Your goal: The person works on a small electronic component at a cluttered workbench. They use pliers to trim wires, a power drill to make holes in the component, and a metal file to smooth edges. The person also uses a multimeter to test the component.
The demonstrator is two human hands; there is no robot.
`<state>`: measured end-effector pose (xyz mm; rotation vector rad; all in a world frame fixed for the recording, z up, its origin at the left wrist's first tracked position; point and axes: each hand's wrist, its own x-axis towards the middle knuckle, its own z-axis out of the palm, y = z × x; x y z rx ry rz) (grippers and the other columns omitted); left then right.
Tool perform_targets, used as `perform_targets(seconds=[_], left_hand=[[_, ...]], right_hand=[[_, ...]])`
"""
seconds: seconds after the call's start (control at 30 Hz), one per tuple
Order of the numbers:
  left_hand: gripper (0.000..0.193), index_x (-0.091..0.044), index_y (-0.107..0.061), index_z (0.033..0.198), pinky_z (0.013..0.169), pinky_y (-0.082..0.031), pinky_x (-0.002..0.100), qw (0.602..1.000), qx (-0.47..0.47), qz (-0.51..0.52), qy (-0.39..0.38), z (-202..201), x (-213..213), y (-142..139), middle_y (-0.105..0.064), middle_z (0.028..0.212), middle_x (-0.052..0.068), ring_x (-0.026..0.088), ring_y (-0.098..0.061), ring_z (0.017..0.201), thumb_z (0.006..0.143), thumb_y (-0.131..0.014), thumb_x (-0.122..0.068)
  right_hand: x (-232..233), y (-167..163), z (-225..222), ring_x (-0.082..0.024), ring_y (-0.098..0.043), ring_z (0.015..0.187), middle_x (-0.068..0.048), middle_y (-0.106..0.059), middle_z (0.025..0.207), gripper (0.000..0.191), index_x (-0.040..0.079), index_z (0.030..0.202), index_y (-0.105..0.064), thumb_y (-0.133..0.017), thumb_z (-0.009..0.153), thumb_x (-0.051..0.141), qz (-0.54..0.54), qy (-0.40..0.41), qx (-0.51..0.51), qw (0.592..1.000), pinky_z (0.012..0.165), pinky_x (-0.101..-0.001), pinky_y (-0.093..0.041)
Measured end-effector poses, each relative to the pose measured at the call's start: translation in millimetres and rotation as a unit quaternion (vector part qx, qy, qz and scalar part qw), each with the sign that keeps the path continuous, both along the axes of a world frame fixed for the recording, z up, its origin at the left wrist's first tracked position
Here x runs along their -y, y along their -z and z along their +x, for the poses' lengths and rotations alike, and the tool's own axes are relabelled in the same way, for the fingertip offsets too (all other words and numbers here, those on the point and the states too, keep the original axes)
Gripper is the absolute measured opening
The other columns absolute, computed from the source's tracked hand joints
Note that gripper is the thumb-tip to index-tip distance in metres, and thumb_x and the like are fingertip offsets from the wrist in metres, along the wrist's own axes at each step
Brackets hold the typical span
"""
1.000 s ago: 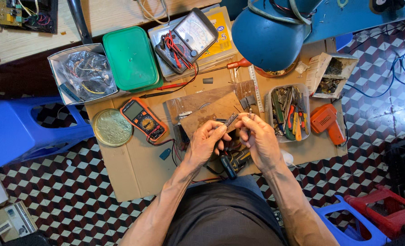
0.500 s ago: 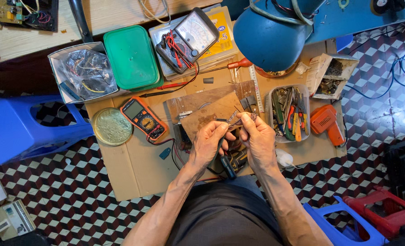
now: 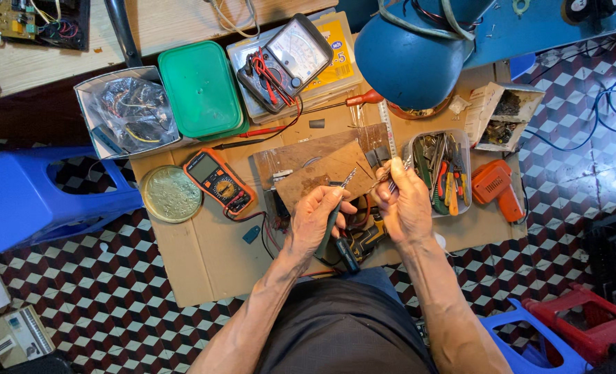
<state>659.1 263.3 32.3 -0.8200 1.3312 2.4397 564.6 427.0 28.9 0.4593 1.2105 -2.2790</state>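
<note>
both forearms reach forward, bare. left hand curled, fingers closed in a grip, thumb across them. right hand just beside it, fingertips pinched together, pointing forward.

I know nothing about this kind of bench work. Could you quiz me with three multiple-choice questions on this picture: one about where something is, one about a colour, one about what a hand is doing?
1. Where does the orange meter lie?
A. Right beside the round brass-coloured lid
B. Inside the clear tray of tools
C. On the blue stool

2. What colour is the lid of the closed box by the foil bag?
A. Red
B. Green
C. White

3. What is the left hand doing?
A. Lying flat and empty
B. Holding a dark pen-shaped tool
C. Lifting the blue lamp

Answers:
1. A, the meter sits on the cardboard next to the lid.
2. B, its top is plainly green.
3. B, the fingers wrap the tool's handle, its tip pointing toward the right hand.
</note>
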Motion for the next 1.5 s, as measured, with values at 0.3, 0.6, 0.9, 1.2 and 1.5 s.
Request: perform_targets(seconds=[0.3,0.6,0.9,1.2,1.5], left_hand=[[0.036,-0.001,-0.063,0.117,0.053,-0.051,0.019,0.999,0.024,0.027,-0.002,0.1,3.6,-4.0,-0.073,0.092,0.008,0.005,-0.063,0.065,0.101,-0.062,-0.034],[0.036,0.001,-0.062,0.116,0.051,-0.051,0.018,1.000,0.007,0.011,0.021,-0.7,-2.1,2.3,-0.074,0.092,0.007,0.005,-0.063,0.065,0.101,-0.063,-0.031],[0.030,0.002,-0.067,0.110,0.047,-0.049,0.019,0.997,-0.010,-0.044,0.061,1.8,-9.8,0.9,-0.075,0.085,0.008,0.005,-0.063,0.059,0.100,-0.064,-0.026],[0.034,0.003,-0.064,0.115,0.050,-0.050,0.020,0.998,-0.036,-0.027,0.050,22.2,-0.7,16.0,-0.075,0.091,0.013,0.007,-0.063,0.064,0.106,-0.054,-0.028],[0.032,-0.001,-0.061,0.107,0.048,-0.046,0.022,0.998,-0.014,-0.057,-0.023,9.4,19.9,-5.8,-0.077,0.094,0.019,0.010,-0.061,0.060,0.106,-0.045,-0.029]], right_hand=[[-0.3,-16.8,-0.8,-0.020,-0.058,0.069,-0.006,-0.055,0.073,0.022,0.007,0.100,-0.055,-0.046,0.105,0.027,-0.057,-0.091,0.093,0.990,0.063,-0.0311,-0.046],[-0.1,-27.4,4.6,-0.004,-0.036,0.051,0.005,-0.042,0.063,0.036,0.004,0.094,-0.058,-0.054,0.114,0.033,0.044,-0.195,0.012,0.980,0.044,-0.0193,-0.027],[11.4,-30.8,7.2,-0.002,-0.036,0.050,0.006,-0.046,0.067,0.018,0.006,0.107,-0.067,-0.058,0.103,0.022,0.084,-0.117,-0.006,0.990,0.043,-0.0179,-0.026],[-11.5,-20.2,-19.0,-0.013,-0.058,0.067,-0.006,-0.067,0.089,0.019,0.006,0.099,-0.058,-0.050,0.106,0.022,0.047,-0.034,0.023,0.998,0.055,-0.0261,-0.045],[-16.3,-2.0,-25.4,-0.009,-0.044,0.054,-0.001,-0.057,0.076,0.015,0.005,0.106,-0.061,-0.057,0.102,0.019,0.057,-0.106,0.054,0.991,0.047,-0.0231,-0.034]])
